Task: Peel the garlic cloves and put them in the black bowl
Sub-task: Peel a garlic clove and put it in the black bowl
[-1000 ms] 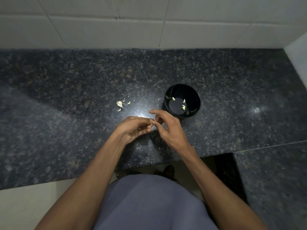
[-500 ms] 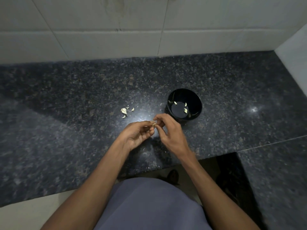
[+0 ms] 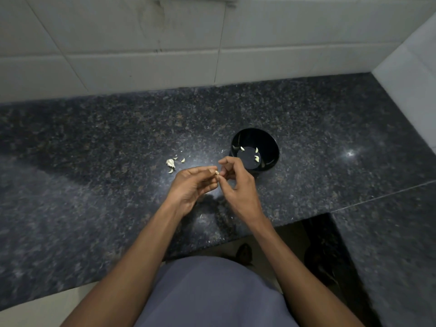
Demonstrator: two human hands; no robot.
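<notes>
A small pale garlic clove (image 3: 216, 172) is pinched between the fingertips of my left hand (image 3: 192, 187) and my right hand (image 3: 236, 185), a little above the dark granite counter (image 3: 94, 173). Most of the clove is hidden by the fingers. The black bowl (image 3: 271, 142) stands just behind and to the right of my right hand and holds three peeled cloves (image 3: 256, 157). A small heap of garlic pieces and skins (image 3: 170, 163) lies on the counter, left of my hands.
A white tiled wall (image 3: 212, 43) runs along the back of the counter and turns at the right corner. The counter's front edge steps back below my right arm, with a dark gap (image 3: 318, 244) there. A skin flake (image 3: 201, 216) lies under my left wrist.
The view has tilted so the counter sits lower in frame. My hands stay together at the clove, with the fingertips shifting slightly.
</notes>
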